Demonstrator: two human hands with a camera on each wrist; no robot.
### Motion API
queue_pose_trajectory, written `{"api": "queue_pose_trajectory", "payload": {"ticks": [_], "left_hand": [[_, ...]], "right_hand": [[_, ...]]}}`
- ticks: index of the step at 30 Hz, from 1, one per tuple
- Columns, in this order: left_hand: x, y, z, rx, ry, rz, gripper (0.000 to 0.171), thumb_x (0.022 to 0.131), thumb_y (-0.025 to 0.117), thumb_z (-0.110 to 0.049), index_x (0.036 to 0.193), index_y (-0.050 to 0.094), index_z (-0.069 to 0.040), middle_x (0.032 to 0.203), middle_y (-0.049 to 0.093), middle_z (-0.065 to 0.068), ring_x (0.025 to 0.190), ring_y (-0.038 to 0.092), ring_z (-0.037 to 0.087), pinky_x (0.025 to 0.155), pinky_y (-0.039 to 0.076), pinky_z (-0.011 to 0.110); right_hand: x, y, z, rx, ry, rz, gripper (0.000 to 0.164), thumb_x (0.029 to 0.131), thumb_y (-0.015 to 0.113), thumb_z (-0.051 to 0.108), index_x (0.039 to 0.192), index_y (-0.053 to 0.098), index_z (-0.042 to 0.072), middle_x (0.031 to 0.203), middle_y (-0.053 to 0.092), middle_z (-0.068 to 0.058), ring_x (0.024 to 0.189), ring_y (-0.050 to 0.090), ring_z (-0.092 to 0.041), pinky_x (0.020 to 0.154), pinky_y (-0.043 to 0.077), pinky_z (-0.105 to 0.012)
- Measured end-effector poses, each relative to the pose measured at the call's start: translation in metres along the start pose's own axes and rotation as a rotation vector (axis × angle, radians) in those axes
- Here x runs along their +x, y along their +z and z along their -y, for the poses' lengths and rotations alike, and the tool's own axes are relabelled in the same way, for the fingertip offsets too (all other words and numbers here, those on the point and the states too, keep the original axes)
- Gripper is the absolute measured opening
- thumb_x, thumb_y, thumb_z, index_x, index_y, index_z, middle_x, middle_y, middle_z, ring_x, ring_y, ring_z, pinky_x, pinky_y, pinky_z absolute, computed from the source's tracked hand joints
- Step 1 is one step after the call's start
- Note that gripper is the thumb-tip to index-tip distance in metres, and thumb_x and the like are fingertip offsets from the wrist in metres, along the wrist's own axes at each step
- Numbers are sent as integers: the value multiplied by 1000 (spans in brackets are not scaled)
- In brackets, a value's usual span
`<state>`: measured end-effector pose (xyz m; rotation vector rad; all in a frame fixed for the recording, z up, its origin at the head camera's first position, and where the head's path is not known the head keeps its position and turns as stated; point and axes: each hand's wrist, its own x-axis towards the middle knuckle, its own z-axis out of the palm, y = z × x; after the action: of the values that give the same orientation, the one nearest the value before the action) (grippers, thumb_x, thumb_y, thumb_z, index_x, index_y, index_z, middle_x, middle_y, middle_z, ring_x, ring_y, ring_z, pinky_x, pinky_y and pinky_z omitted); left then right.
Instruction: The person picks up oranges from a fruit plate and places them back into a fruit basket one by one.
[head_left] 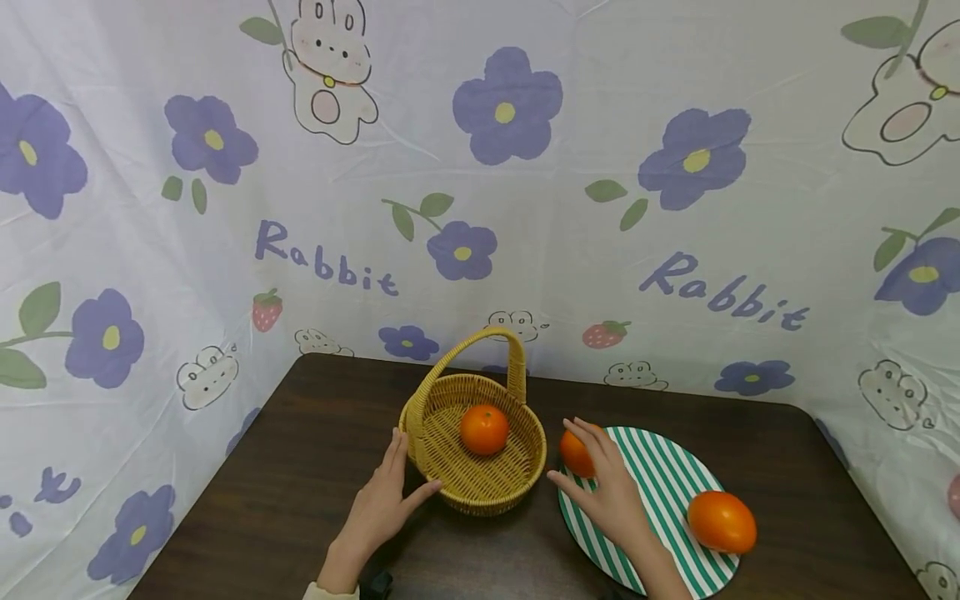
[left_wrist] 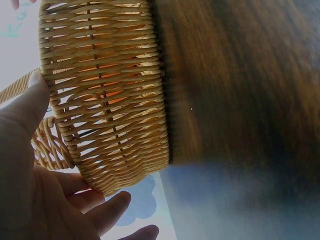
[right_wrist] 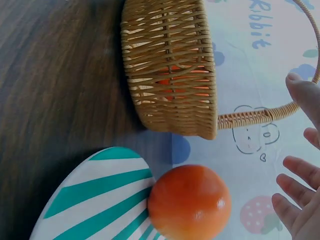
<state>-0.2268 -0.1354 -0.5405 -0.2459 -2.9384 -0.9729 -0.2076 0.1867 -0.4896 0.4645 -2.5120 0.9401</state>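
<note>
A yellow wicker basket (head_left: 480, 492) with a tall handle (head_left: 517, 367) stands on the table, one orange (head_left: 484, 430) inside it. My left hand (head_left: 378, 508) is at the basket's left side, thumb and fingers spread along the rim, fingertips right at the wicker in the left wrist view. My right hand (head_left: 611, 496) hovers over the far left part of a green-and-white striped plate (head_left: 645, 450), fingers loosely extended. Below and behind its fingers is a second orange (right_wrist: 190, 202), partly hidden in the head view. A third, longer orange fruit (head_left: 722, 522) lies at the plate's right edge.
The dark wooden table (head_left: 300, 467) extends left of the basket and around the plate. A white cloth (head_left: 570, 250) printed with rabbits, flowers and strawberries hangs behind the table and along its sides.
</note>
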Motion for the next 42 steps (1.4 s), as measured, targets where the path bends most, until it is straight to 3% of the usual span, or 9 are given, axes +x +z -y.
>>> {"api": "queue_pose_trajectory", "payload": {"ticks": [11, 19, 27, 33, 42], "left_hand": [[1, 0, 1, -6, -11, 7, 95, 84, 52, -62, 151, 6, -14, 157, 3, 8, 129, 36, 41, 91, 40, 60], [2, 0, 1, 0, -12, 11, 95, 84, 52, -63, 151, 5, -14, 157, 2, 6, 129, 37, 42, 92, 39, 61], [2, -1, 0, 0, -13, 10, 95, 84, 52, -63, 151, 6, -13, 157, 1, 6, 128, 37, 42, 91, 40, 61], [1, -1, -1, 5, -12, 6, 96, 83, 51, -63, 151, 6, -13, 157, 3, 7, 128, 38, 41, 90, 41, 59], [2, -2, -1, 8, -12, 11, 95, 84, 51, -63, 151, 6, -13, 157, 2, 7, 128, 39, 42, 91, 41, 60]], "right_hand": [[-13, -8, -6, -4, 23, -36, 68, 77, 76, 31, 136, 47, 15, 139, 42, -11, 125, 40, -30, 92, 45, -51], [-19, -12, -14, -48, 35, -73, 67, 76, 77, 30, 135, 48, 17, 138, 44, -9, 124, 41, -30, 91, 45, -52], [-23, -19, -16, -22, 68, -50, 67, 77, 76, 31, 135, 48, 15, 139, 43, -9, 124, 39, -31, 93, 41, -54], [-28, -25, -20, -60, 68, -58, 69, 76, 77, 31, 137, 47, 19, 139, 43, -7, 124, 40, -30, 93, 42, -54], [-32, -32, -28, -105, 79, -38, 72, 74, 78, 33, 136, 47, 16, 139, 43, -10, 124, 38, -32, 93, 40, -57]]}}
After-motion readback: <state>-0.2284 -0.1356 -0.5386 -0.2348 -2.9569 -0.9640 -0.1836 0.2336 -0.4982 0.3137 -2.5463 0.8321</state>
